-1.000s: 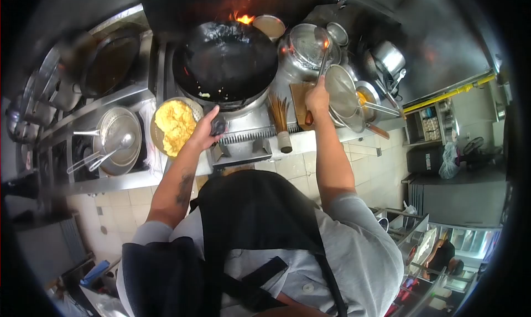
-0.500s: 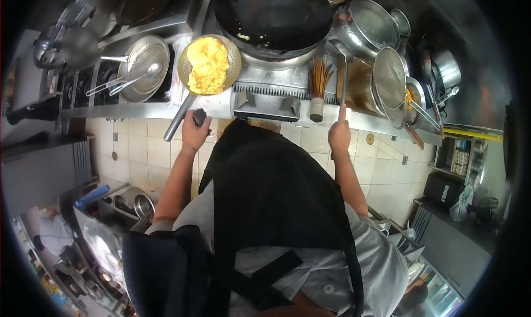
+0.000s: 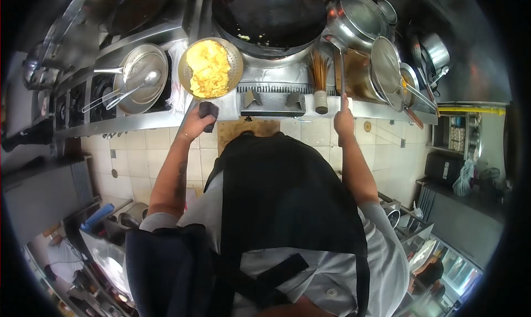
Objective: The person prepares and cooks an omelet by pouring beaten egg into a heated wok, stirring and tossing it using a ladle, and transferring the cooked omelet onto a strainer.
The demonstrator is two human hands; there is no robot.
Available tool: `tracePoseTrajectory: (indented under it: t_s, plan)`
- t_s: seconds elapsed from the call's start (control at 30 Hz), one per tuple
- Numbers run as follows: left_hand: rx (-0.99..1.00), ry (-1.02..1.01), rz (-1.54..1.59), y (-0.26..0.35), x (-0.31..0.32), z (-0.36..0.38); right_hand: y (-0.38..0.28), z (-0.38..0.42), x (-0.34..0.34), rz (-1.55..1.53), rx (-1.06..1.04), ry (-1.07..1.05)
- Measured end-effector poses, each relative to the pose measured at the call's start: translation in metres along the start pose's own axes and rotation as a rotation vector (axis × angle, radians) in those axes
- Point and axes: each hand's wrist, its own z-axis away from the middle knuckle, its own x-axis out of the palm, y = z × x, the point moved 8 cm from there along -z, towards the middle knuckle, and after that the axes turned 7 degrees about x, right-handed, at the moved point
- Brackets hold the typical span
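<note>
My left hand is closed around a bunched dark cloth. It overlaps the handle of a perforated strainer, whose bowl holds a heap of cooked yellow egg. I cannot tell whether the fingers also grip that handle. On the other side, my right hand is wrapped round the long handle of a ladle, with the ladle's bowl resting up beside the wok. Between the hands, farther back, sits a large black wok with a few yellow scraps inside.
A bamboo brush stands right of the stove's front panel. Pans with a spoon lie at left. Strainers and a steel pot crowd the right. Behind me are counters and other people.
My left hand has moved up, with the cloth, over the strainer's handle near its bowl. My right hand stays on the ladle. The whole view has shifted slightly.
</note>
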Motion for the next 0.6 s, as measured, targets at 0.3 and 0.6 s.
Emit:
tracePoseTrajectory:
  t_s: [0.3,0.6]
  plan:
    - [0.389,0.214,-0.583,-0.027,0.031,-0.031,-0.047,0.034,-0.070,-0.135,-0.106,0.235]
    - [0.547,0.355,-0.747,0.013,0.019,0.008,-0.048,0.079,-0.068,-0.132,-0.002,0.237]
